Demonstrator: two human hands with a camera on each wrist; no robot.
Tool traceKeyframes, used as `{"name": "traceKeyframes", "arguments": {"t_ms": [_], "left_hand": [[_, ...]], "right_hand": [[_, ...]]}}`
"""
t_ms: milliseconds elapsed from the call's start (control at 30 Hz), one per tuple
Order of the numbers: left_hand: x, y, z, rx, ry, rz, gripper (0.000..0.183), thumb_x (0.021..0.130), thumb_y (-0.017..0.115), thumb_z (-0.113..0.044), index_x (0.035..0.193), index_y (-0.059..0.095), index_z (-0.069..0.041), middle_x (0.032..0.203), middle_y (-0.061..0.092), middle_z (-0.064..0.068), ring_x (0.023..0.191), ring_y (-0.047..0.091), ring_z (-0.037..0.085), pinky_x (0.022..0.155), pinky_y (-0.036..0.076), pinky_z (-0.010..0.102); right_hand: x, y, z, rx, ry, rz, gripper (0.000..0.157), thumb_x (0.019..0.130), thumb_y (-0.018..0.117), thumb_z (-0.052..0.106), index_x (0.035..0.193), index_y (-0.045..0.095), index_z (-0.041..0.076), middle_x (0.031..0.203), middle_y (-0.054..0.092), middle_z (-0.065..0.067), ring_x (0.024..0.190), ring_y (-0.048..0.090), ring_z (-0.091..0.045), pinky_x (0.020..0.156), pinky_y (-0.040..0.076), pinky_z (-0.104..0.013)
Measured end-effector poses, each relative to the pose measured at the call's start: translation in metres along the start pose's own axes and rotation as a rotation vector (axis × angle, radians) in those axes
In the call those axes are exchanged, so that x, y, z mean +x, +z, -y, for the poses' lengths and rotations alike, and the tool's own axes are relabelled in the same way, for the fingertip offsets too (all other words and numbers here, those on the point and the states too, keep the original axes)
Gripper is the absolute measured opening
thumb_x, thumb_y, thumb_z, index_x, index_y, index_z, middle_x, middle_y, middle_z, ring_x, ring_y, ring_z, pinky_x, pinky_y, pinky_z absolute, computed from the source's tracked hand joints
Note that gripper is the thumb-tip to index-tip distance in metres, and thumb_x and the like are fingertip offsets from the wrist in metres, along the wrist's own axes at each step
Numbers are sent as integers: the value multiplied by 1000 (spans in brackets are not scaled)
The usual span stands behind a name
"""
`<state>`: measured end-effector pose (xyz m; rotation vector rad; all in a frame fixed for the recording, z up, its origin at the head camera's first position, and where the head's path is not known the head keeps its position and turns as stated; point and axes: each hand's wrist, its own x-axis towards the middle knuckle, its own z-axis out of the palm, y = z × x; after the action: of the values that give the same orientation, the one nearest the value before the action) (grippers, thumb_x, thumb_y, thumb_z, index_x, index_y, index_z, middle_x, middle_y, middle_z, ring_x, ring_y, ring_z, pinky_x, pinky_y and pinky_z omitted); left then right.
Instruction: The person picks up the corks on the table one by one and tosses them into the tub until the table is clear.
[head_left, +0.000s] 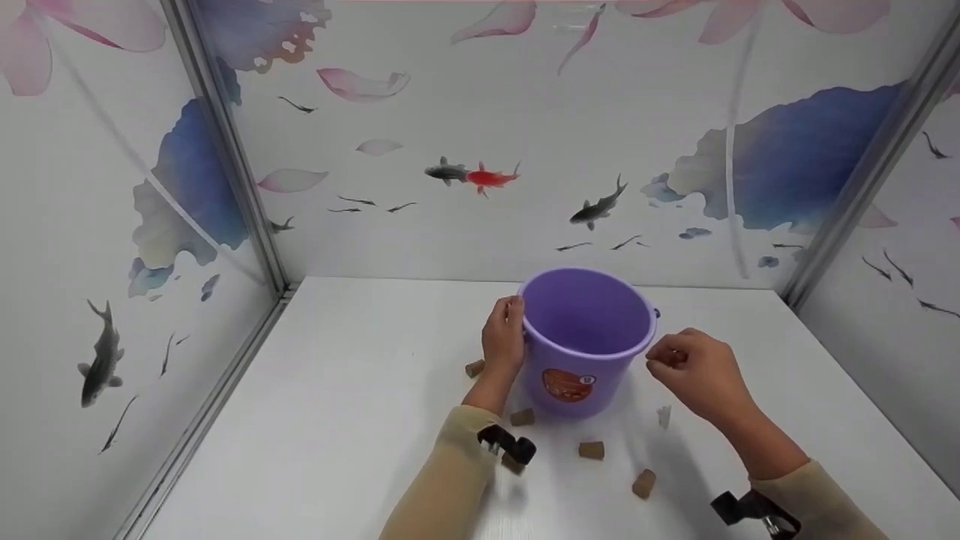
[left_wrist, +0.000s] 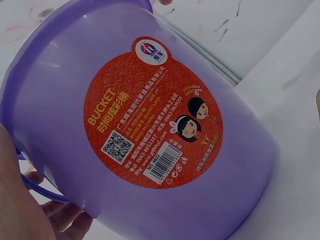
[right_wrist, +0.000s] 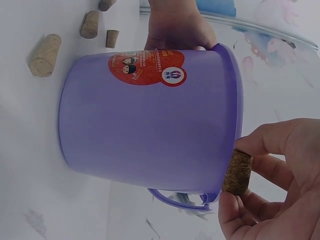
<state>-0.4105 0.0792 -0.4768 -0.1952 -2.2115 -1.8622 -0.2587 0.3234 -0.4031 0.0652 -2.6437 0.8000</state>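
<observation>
A purple bucket [head_left: 577, 375] with a red round label stands upright on the white table, its mouth facing up. My left hand [head_left: 504, 337] grips its left side near the rim. In the left wrist view the fingers [left_wrist: 67, 220] curl by the bucket's purple handle [left_wrist: 42, 190]. My right hand [head_left: 694, 367] is at the right of the rim. Between its thumb and fingers it pinches a brown cork [right_wrist: 238, 172], seen in the right wrist view, right at the rim's edge and outside the mouth. From the head view that cork is hidden by the fingers.
Several corks lie loose on the table, among them one cork [head_left: 592, 450] in front of the bucket and another [head_left: 643, 484] nearer. One more cork [head_left: 474, 368] lies left of it. Printed panels [head_left: 450, 240] with metal corner posts [head_left: 225, 142] enclose the table's back and sides.
</observation>
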Motion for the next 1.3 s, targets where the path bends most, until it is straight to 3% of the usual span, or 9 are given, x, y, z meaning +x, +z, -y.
{"name": "traceKeyframes", "arguments": {"t_ms": [533,767,933,1300], "left_hand": [[-1,-8,1,-21,-15,-5,46,111,45,-47,131,69,-14,130,73,9,120,67,27,102,55,49],[-1,-4,2,-12,-14,-16,46,111,43,-46,129,70,-13,129,73,10,118,67,27,101,54,49],[0,-1,-1,-14,-11,-10,46,111,43,-47,128,70,-14,133,73,9,126,66,29,106,52,51],[-1,-1,-3,-31,-15,-2,44,111,44,-47,129,70,-16,133,73,8,126,66,26,105,54,48]], "right_hand": [[19,-1,14,28,-31,-37,7,94,77,15,92,81,10,94,68,-5,83,63,-16,71,52,-23],[29,1,21,33,-36,-45,5,93,77,12,93,81,9,94,68,-8,85,63,-20,70,52,-22],[38,2,29,41,-33,-46,4,92,77,10,94,81,9,95,67,-10,86,64,-23,69,52,-22],[65,6,43,63,-41,-66,6,92,77,14,95,82,12,94,70,-9,87,65,-21,78,52,-35]]}}
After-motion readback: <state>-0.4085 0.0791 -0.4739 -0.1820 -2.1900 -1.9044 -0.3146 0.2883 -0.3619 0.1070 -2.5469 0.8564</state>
